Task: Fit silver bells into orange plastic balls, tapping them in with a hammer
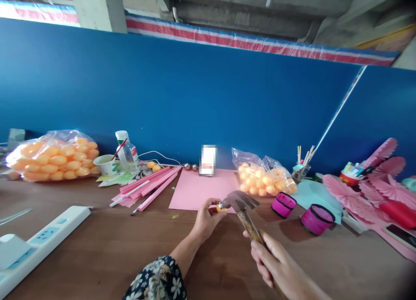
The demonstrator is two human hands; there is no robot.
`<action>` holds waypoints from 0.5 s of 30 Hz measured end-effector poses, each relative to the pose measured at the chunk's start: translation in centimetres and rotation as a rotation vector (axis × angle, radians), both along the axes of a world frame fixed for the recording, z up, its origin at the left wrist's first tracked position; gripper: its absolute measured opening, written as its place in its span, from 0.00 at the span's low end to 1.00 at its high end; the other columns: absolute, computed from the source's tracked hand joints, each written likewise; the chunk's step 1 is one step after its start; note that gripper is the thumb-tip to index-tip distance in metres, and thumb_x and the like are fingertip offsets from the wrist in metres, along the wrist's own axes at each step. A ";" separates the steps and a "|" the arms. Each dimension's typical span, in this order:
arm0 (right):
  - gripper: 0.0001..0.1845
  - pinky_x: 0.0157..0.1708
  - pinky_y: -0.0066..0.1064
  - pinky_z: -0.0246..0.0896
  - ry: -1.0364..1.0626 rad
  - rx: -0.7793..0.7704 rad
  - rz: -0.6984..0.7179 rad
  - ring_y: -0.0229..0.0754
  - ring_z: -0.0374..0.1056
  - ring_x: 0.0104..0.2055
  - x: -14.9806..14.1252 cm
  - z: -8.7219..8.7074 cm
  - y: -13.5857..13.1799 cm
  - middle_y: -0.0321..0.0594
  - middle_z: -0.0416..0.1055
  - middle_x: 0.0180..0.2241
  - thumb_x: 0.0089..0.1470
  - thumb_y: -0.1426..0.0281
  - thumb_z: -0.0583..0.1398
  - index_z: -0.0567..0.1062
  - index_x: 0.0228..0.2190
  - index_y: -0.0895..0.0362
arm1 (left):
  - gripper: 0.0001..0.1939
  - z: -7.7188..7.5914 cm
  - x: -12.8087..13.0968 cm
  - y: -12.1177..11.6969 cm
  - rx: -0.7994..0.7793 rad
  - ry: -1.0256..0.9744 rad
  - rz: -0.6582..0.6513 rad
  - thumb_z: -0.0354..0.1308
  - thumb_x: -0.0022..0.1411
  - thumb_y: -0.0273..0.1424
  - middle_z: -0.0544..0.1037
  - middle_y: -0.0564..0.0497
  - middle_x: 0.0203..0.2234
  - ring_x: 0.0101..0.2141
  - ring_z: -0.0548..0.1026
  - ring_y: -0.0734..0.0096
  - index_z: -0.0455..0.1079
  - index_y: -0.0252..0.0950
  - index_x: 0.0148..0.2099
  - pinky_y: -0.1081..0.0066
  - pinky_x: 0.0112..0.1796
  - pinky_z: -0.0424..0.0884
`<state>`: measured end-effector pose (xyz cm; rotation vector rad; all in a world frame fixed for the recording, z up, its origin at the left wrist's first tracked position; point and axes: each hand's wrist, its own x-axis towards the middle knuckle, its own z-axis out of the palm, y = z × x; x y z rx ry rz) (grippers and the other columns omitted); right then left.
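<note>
My left hand (207, 220) pinches a small yellow-orange ball (222, 209) between thumb and fingers, just past the front edge of the pink sheet (198, 187). Gripped by its wooden handle, a claw hammer (248, 224) is in my right hand (271, 256). The shiny striking end of its head is right at the ball, and the claw points right. Whether the metal touches the ball, I cannot tell. Behind, two shiny brown balls (191, 167) sit at the sheet's back edge.
Bags of orange balls stand at left (53, 157) and right (260, 178). Pink paper strips (149, 189), a paper cup (105, 164) and a bottle (127, 154) are left of the sheet. Two magenta bands (317, 220) and pink paper fans (380, 187) lie right. A power strip (45, 237) lies near left.
</note>
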<state>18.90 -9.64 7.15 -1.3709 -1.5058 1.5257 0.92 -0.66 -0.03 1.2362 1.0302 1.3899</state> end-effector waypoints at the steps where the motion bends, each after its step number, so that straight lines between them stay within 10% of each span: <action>1: 0.27 0.14 0.21 0.47 0.004 0.007 -0.006 0.28 0.49 0.16 0.0 0.0 0.0 0.29 0.53 0.22 0.50 0.51 0.50 0.61 0.45 0.56 | 0.19 0.0 0.0 0.0 0.003 0.009 0.017 0.63 0.45 0.32 0.75 0.47 0.34 0.34 0.74 0.67 0.65 0.34 0.40 0.69 0.36 0.69; 15: 0.27 0.13 0.21 0.46 0.012 0.013 -0.024 0.28 0.49 0.16 0.0 -1.0 0.1 0.29 0.53 0.22 0.50 0.51 0.50 0.61 0.45 0.56 | 0.22 0.9 0.1 -0.3 0.019 -0.079 -0.067 0.61 0.48 0.33 0.73 0.45 0.41 0.38 0.74 0.67 0.65 0.34 0.46 0.69 0.39 0.69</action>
